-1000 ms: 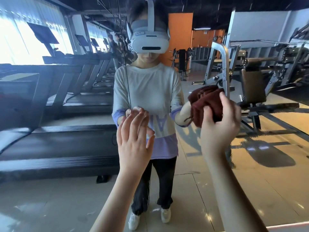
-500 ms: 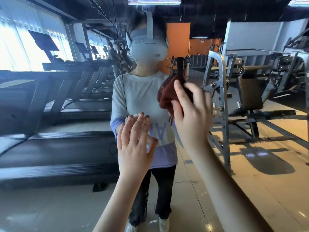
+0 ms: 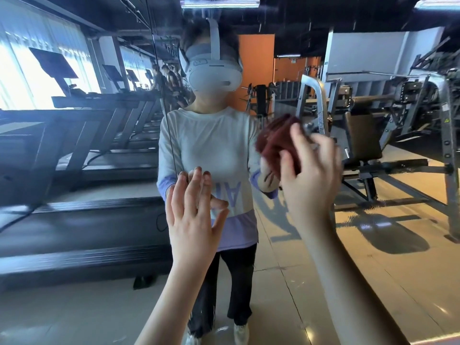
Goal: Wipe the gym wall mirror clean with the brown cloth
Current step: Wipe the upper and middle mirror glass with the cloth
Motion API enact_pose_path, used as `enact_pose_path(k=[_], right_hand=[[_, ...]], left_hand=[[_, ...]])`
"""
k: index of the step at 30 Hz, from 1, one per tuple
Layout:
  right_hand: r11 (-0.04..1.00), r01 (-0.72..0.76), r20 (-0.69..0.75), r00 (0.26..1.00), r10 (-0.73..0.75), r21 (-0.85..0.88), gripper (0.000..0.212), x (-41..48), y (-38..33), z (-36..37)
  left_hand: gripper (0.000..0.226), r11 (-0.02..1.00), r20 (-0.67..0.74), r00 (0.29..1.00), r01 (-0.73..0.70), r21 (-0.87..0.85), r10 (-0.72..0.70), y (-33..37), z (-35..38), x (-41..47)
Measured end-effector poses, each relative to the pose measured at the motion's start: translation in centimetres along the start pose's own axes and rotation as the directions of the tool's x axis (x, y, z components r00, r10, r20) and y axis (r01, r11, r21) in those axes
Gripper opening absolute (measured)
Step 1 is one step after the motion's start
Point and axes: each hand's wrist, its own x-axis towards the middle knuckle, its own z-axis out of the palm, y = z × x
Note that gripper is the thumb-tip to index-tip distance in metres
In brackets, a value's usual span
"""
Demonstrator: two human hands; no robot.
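Glass fills nearly my whole feed: the large gym wall mirror [image 3: 373,257], with a thin dark vertical seam [image 3: 159,83] running down it, which I take as my marker. Left of the seam the mirror shows a row of black treadmills [image 3: 87,150]. Well to the right of the seam it shows a grey steel weight machine with a dark padded seat [image 3: 361,135]. Just right of the seam stands the reflection of the person [image 3: 211,150], in a pale long-sleeved top and a white headset.

Close to the seam's lower end, on its right side, is my left grip [image 3: 191,220]. It is empty, its fingers straight and spread, and the fingertips [image 3: 198,171] meet their own reflection on the glass. Farther right of the seam is my right grip [image 3: 311,175], curled around the bunched brown cloth [image 3: 276,143]. The cloth sits at the mirror surface, right of the seam and level with the reflected chest. Both are blurred, so I cannot tell how flat the cloth lies against the glass.
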Motion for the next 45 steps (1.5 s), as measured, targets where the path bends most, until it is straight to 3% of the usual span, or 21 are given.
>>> enact_pose_path(k=[3, 5, 7, 9, 10, 14, 15, 19, 20, 22, 24, 25, 30, 33, 36, 38, 42, 45], right_hand=[[0.964, -0.265, -0.062, 0.962, 0.267, 0.026, 0.039, -0.2, 0.4, -0.4], [0.980, -0.198, -0.006, 0.980, 0.198, 0.026, 0.039, -2.0, -0.7, -0.2], [0.998, -0.014, 0.093, 0.996, 0.008, 0.056, 0.037, -3.6, -1.4, -0.3], [0.995, 0.077, 0.136, 0.987, -0.085, 0.066, 0.035, -3.7, -0.7, -0.7], [0.997, 0.049, 0.122, 0.991, -0.056, 0.059, 0.035, -3.5, 0.0, -0.8], [0.954, -0.288, 0.041, 0.957, 0.286, 0.078, 0.039, -3.8, 0.8, -1.2], [0.958, -0.274, 0.052, 0.961, 0.271, 0.080, 0.040, -4.5, 0.2, -1.2], [0.996, 0.054, 0.196, 0.978, -0.068, 0.077, 0.036, -7.1, -0.3, -1.2], [0.997, 0.043, 0.198, 0.979, -0.056, 0.069, 0.036, -6.9, 0.5, -1.3], [0.982, -0.181, 0.145, 0.974, 0.173, 0.045, 0.036, -6.4, 2.1, -1.7], [0.898, -0.437, 0.102, 0.897, 0.431, 0.054, 0.037, -6.3, 2.6, -2.0], [0.882, -0.469, 0.099, 0.881, 0.463, 0.052, 0.038, -6.7, 2.2, -2.1], [0.968, -0.235, 0.249, 0.946, 0.207, 0.088, 0.041, -10.3, -0.8, -1.9], [0.925, -0.373, 0.216, 0.911, 0.351, 0.070, 0.041, -9.5, 1.0, -2.3], [0.801, -0.594, 0.133, 0.802, 0.582, 0.077, 0.042, -9.1, 2.8, -2.9], [0.808, -0.587, 0.151, 0.804, 0.575, 0.051, 0.042, -10.1, 2.0, -3.0], [0.907, -0.420, 0.381, 0.844, 0.376, 0.035, 0.048, -13.9, -0.8, -2.9], [0.891, -0.454, 0.356, 0.833, 0.424, 0.003, 0.049, -13.8, 0.9, -3.1]], left_hand=[[0.072, 0.999, 0.005, 1.000, -0.012, 0.030, 0.012, -0.1, 0.2, -0.1], [0.077, 0.999, 0.003, 1.000, -0.015, 0.043, 0.015, -0.2, 0.4, -0.2], [0.078, 0.999, -0.001, 1.000, -0.012, 0.045, 0.013, -0.1, 0.4, -0.1], [0.077, 0.998, 0.003, 1.000, -0.011, 0.054, 0.011, 0.0, 0.4, 0.0], [0.075, 0.998, 0.001, 1.000, -0.018, 0.065, 0.017, 0.0, 0.2, 0.0], [0.066, 0.995, 0.018, 0.995, -0.099, 0.007, 0.099, 0.9, -0.1, -0.1], [0.067, 0.993, 0.033, 0.993, -0.114, -0.014, 0.115, 1.1, 0.1, -0.2], [0.077, 0.995, 0.038, 0.994, -0.101, 0.002, 0.101, 1.5, 1.1, -0.8], [0.079, 0.995, 0.033, 0.995, -0.099, 0.003, 0.099, 1.4, 1.2, -0.9], [0.081, 0.995, 0.027, 0.995, -0.100, 0.002, 0.100, 1.3, 1.2, -0.9], [0.082, 0.995, 0.020, 0.995, -0.098, 0.000, 0.098, 1.4, 1.3, -0.9], [0.081, 0.995, 0.016, 0.995, -0.096, -0.003, 0.096, 1.5, 1.4, -1.0], [0.078, 0.995, 0.005, 0.995, -0.099, -0.010, 0.099, 1.3, 1.6, -1.1], [0.075, 0.995, 0.004, 0.995, -0.104, -0.008, 0.104, 1.3, 1.6, -1.1], [0.074, 0.995, 0.011, 0.995, -0.100, -0.009, 0.100, 1.4, 1.5, -1.0], [0.074, 0.995, 0.012, 0.995, -0.099, -0.009, 0.099, 1.4, 1.5, -1.0], [0.073, 0.994, 0.010, 0.994, -0.110, 0.001, 0.110, 1.3, 1.6, -1.0], [0.070, 0.993, 0.019, 0.993, -0.113, -0.018, 0.114, 1.4, 1.3, -1.5]])
